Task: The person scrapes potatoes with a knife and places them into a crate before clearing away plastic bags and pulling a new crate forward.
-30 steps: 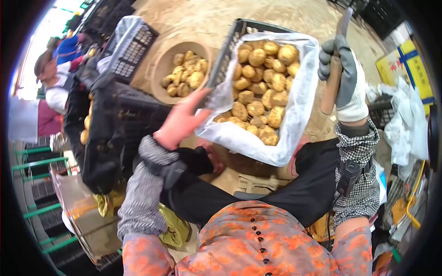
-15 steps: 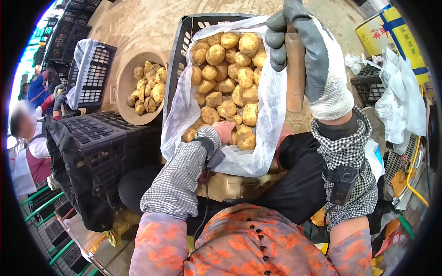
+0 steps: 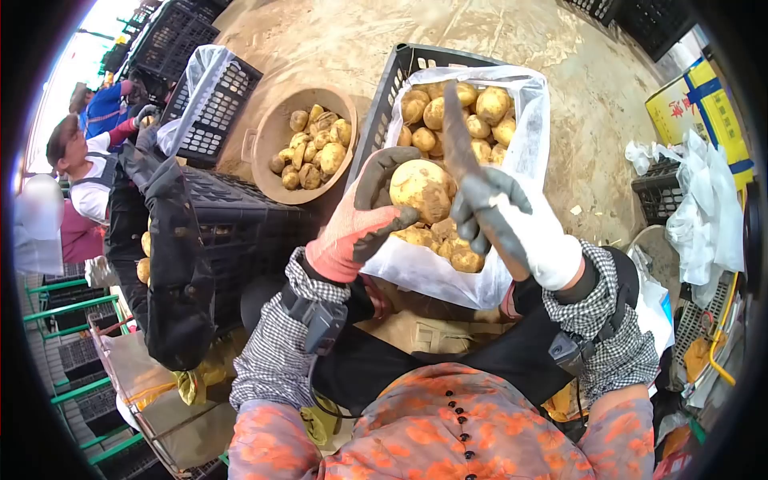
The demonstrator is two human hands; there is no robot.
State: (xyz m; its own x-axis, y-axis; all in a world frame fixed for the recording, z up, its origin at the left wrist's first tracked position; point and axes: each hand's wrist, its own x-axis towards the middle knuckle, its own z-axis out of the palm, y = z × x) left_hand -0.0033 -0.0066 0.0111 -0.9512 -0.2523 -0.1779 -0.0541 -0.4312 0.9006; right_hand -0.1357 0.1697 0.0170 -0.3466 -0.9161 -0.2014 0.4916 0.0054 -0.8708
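Observation:
In the head view, my left hand [image 3: 360,212], in a pink and dark grey glove, grips a large potato [image 3: 420,192] with brown soil patches. My right hand [image 3: 512,220], in a white and grey glove, is closed around a knife [image 3: 458,132]. Its stained blade points up and away from me, close to the potato's right side, and the handle end shows below my fist. Both hands are over the black plastic crate [image 3: 380,112], lined with white cloth [image 3: 532,104] and filled with potatoes [image 3: 492,104]. My hands and the held potato hide part of the crate's contents.
Left of the crate stands a round tub [image 3: 264,164] of potatoes and cut pieces. Black crates [image 3: 240,232] are stacked nearer me at left, beside co-workers [image 3: 92,172]. A yellow box [image 3: 680,112] and white plastic bags [image 3: 704,216] are at right.
My left hand has come up out of the crate with a potato. My right hand has lowered toward it, with the knife blade now showing. The view has shifted, so the crate sits further right.

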